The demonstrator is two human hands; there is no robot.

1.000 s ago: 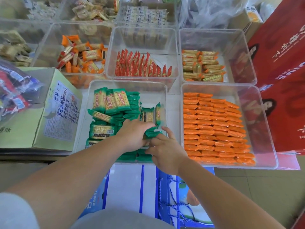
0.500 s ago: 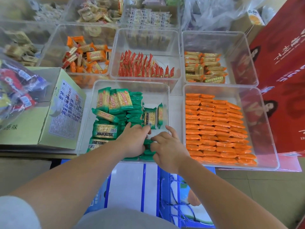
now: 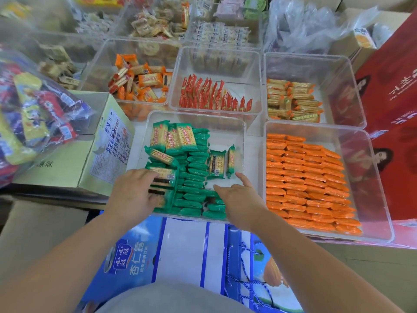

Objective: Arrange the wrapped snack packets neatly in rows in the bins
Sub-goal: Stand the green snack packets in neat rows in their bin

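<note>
the green snack packets [image 3: 194, 168] sit in the clear bin [image 3: 237, 136] in the near middle. most lie in rows, and some lie loose on top at the left. the left hand [image 3: 133, 193] lies flat on the loose ones, fingers straight. the right hand [image 3: 239, 197] is open, fingers spread, holding nothing, over the near row. neat orange packets [image 3: 304, 181] fill the bin to the right.

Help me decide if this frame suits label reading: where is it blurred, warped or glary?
Head view: green wrapped packets in the near clear plastic bin are sharp; head view's far bins and the clear bag of colourful sweets at left are soft; its edges bow; the red carton reflects in the orange-packet bin's wall.
</note>
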